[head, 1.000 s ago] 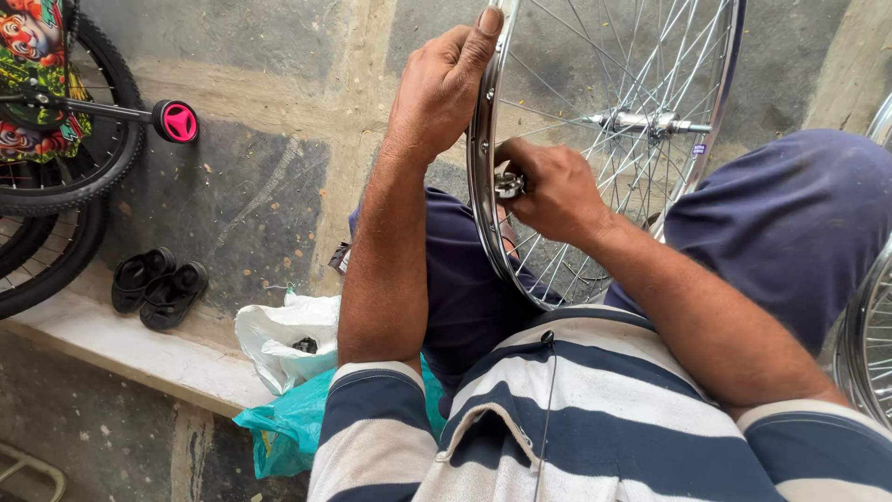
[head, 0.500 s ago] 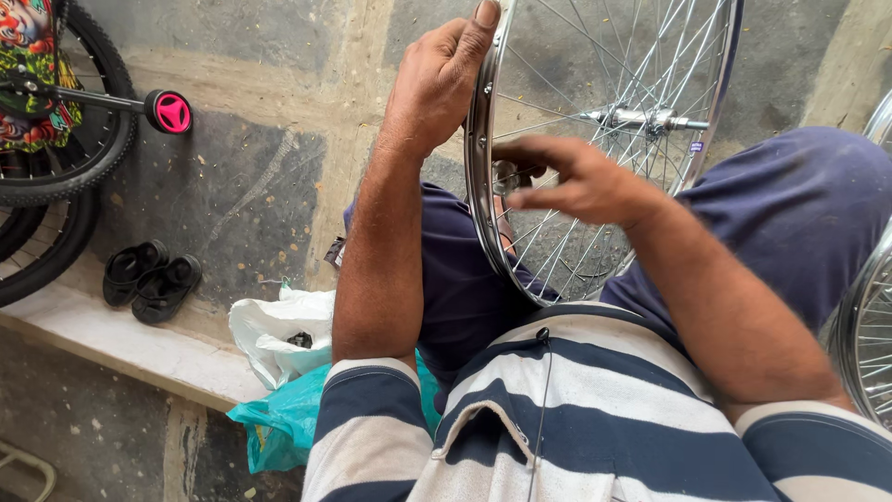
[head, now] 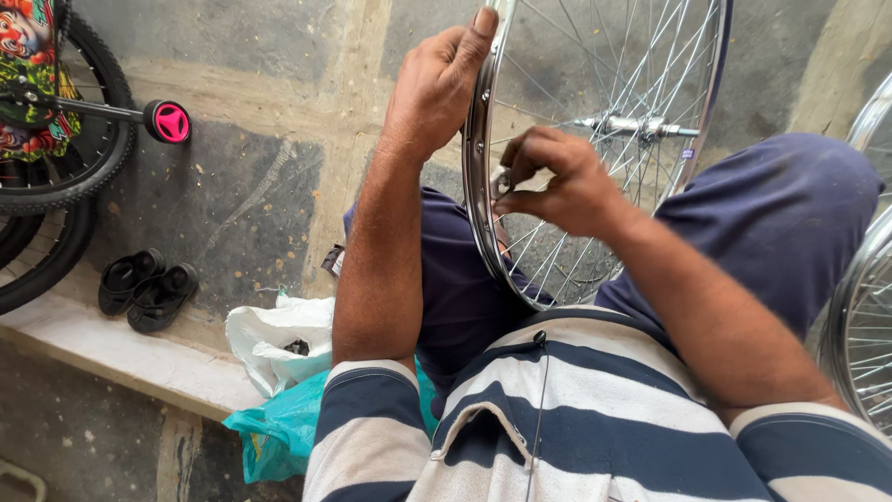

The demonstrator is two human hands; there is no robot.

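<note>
A bare chrome bicycle wheel rim with thin spokes and a metal hub stands upright between my knees, in dark blue trousers. My left hand grips the rim's upper left edge, fingers curled over it. My right hand is inside the wheel beside the rim, fingertips pinched on a small metal tool at a spoke end. The tool is mostly hidden by my fingers.
A child's bicycle with a pink training wheel stands at the far left. A pair of black sandals lies on a low ledge. White and teal plastic bags sit by my left side. Another chrome wheel is at the right edge.
My right hand has shifted along the rim, opening briefly half a second ago and now pinching again at a spoke end. The left hand keeps its hold on the rim.
</note>
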